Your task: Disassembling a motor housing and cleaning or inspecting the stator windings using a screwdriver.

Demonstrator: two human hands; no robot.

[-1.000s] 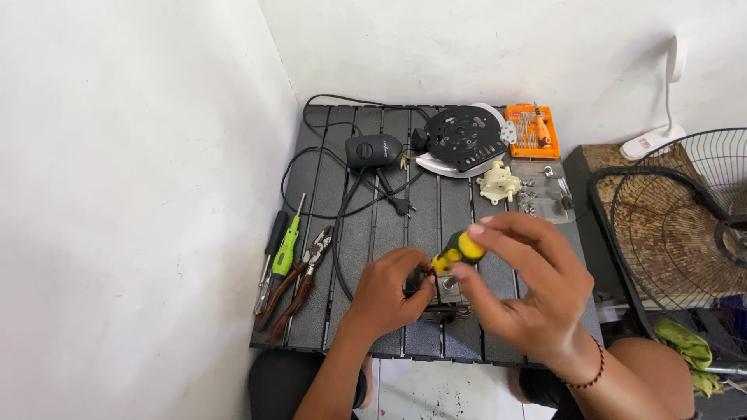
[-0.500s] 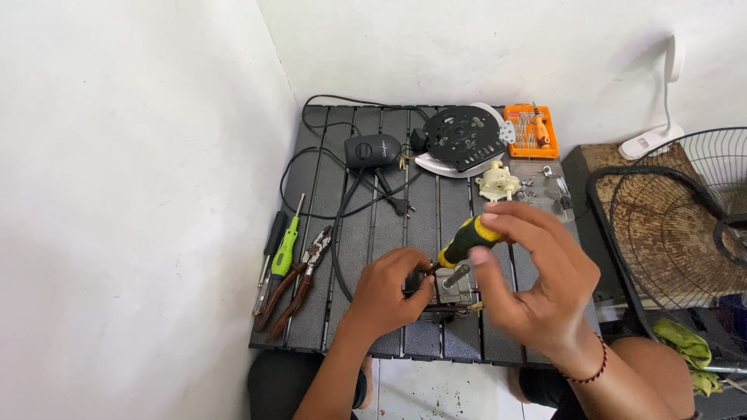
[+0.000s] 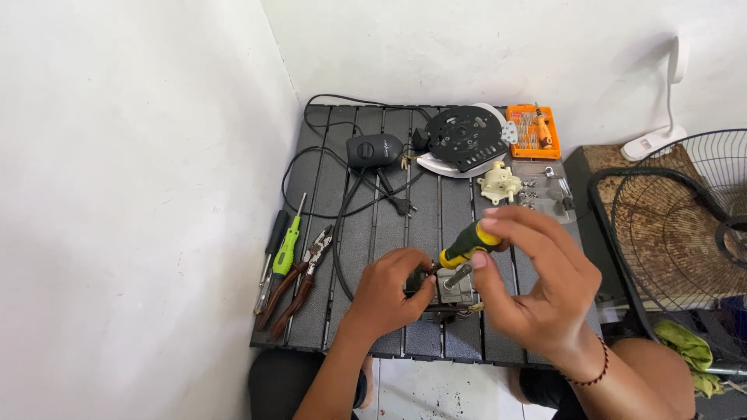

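Dark slatted table set in a white corner, seen from above. Wire fan guard stands off its right edge, a green rag below it.

Far end of table: black round motor plate lying on a white disc, orange bit case just beside it to the right. Black switch box to the left of the plate, its cable looping across the slats to a plug. Cream gear unit nearer the middle, small loose metal parts beside it on a clear sheet.

Left edge: pliers with brown grips, lying beside a green screwdriver.

Near edge, centre: small metal part on the table, partly hidden by both hands.

Left hand curled onto the part's left side, fingers closed against it, pinning it to the slats.

Right hand raised above the part, thumb and fingertips pinched round the yellow-and-green driver. Driver tilted, handle up right, shaft running down left to the part; tip contact can't be made out. Red cord on the right wrist.
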